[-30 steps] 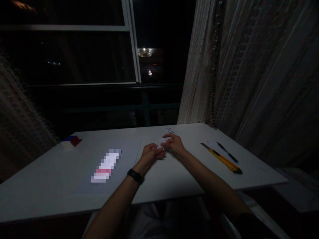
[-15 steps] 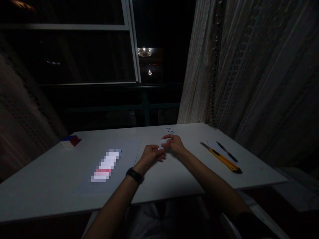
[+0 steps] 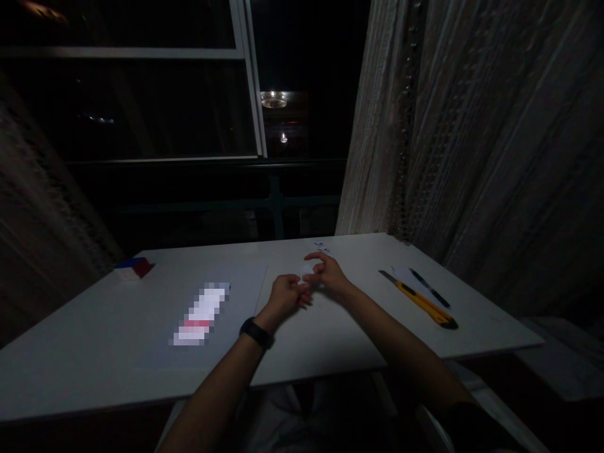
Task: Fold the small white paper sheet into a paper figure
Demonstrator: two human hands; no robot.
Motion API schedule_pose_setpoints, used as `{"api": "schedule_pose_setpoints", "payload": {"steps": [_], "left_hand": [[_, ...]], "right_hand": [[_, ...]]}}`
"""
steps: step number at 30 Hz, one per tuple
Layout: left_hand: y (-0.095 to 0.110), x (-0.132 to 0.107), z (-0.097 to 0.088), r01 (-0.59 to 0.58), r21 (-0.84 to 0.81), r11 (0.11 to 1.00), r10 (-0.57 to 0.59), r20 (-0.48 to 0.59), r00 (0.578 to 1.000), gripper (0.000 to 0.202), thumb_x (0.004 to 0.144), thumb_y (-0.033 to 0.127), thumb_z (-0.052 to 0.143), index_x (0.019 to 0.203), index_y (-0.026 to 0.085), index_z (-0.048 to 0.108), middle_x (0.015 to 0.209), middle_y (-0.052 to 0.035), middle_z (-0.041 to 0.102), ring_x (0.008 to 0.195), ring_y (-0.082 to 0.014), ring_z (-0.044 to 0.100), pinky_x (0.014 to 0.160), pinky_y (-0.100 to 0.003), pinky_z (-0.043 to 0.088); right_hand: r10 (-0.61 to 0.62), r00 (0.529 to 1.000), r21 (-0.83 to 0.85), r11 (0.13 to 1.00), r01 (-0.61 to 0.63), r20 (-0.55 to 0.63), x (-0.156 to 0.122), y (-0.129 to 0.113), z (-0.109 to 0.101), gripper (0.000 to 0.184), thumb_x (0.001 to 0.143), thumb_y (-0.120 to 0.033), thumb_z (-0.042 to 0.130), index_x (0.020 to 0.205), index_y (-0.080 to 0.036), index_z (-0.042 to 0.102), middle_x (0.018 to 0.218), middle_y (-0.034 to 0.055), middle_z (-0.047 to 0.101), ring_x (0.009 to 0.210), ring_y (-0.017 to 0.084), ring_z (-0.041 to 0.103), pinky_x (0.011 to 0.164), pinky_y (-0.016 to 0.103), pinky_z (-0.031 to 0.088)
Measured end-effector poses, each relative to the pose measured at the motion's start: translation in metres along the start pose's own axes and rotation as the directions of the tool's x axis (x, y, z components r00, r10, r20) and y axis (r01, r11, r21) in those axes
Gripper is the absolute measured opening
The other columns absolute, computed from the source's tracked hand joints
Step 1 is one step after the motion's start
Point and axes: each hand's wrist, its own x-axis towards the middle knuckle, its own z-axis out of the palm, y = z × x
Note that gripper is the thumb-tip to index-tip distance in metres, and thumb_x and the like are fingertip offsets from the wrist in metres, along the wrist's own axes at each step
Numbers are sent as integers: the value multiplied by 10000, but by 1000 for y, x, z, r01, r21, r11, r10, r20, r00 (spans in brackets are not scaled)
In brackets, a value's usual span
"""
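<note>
A small white piece of paper (image 3: 306, 274) is pinched between my two hands above the white table (image 3: 340, 352). My left hand (image 3: 287, 296), with a dark watch on its wrist, has its thumb and fingertips closed on the paper's near-left edge. On the paper's right side, my right hand (image 3: 329, 274) grips with its thumb and bent fingers, while its index finger arches over the top. The fingers cover much of the paper, and the dim light hides any folds.
To the right lie a yellow box cutter (image 3: 425, 304) with its blade out and a black pen (image 3: 430, 287). A lit, blurred phone-like screen (image 3: 201, 314) rests on a large pale sheet (image 3: 158, 352). A coloured cube (image 3: 133, 268) sits far left; small dark marks (image 3: 321, 247) lie beyond my hands.
My right index finger has lifted and straightened slightly over the paper. Both hands stay in nearly the same place, still holding it.
</note>
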Motion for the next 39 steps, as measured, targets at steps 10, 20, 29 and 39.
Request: {"api": "schedule_pose_setpoints", "payload": {"steps": [10, 20, 29, 39], "left_hand": [[11, -3, -6, 69, -73, 995, -55, 176, 983, 469, 721, 513, 584, 837, 58, 600, 770, -162, 678, 599, -189, 653, 473, -246, 489], [5, -1, -7, -5, 82, 997, -14, 226, 974, 350, 692, 426, 643, 703, 82, 584, 667, -114, 667, 518, -147, 623, 405, -187, 366], [13, -8, -8, -12, 72, 997, -11, 315, 949, 382, 684, 454, 642, 746, 80, 603, 704, -123, 670, 518, -142, 610, 422, -202, 354], [21, -3, -15, -187, 321, 928, 154, 127, 980, 464, 757, 556, 480, 603, 127, 569, 426, 12, 500, 370, -69, 389, 404, -210, 257]], "right_hand": [[47, 996, 105, 994, -39, -73, 4, -2, -8, 543, 436, -246, 771, 916, -177, 527, 415, -114, 450, 366, 64, 399, 390, 182, 293], [57, 997, 94, 994, -52, -45, 4, -1, -7, 522, 434, -247, 772, 891, -183, 527, 408, -119, 430, 364, 64, 395, 398, 185, 299], [98, 995, 70, 993, -97, -4, 4, -1, -10, 517, 453, -240, 763, 913, -184, 534, 421, -111, 442, 365, 73, 417, 394, 188, 290], [78, 990, 44, 995, -84, 119, -1, -5, -10, 486, 523, -272, 753, 945, -165, 537, 425, -99, 472, 393, 78, 457, 417, 191, 318]]}}
